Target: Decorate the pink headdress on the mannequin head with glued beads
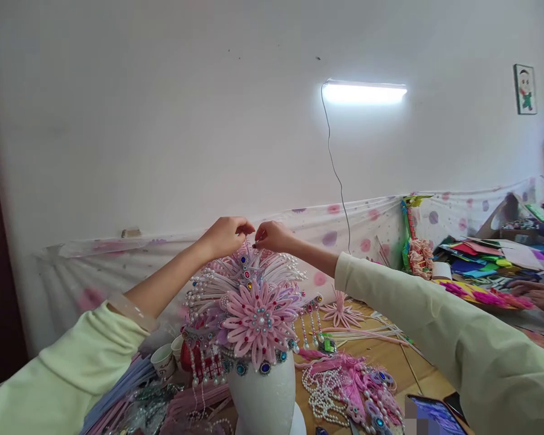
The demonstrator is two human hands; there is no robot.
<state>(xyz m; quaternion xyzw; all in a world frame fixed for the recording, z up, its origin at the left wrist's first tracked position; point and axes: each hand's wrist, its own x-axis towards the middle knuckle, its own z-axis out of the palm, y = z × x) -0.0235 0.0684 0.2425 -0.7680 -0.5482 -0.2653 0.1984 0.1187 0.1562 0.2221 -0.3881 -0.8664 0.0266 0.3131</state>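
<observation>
A pink headdress (249, 314) with a big pink flower, pearls and gems sits on a white foam head (265, 396) in front of me. Both my hands reach over its top. My left hand (226, 235) is closed in a pinch on a thin wire or strand at the crown. My right hand (274, 237) pinches the same small piece from the other side, fingertips nearly touching the left ones. What exactly they hold is too thin to name.
A wooden table (390, 356) carries pearl strings (321, 393), pink feathery pieces (344, 365), a pink flower shape (342, 313), paper cups (163, 360) and a phone (435, 417). Coloured paper sheets (485, 257) lie at right, near another person's hand (541, 296). A lit tube lamp (365, 92) hangs on the white wall.
</observation>
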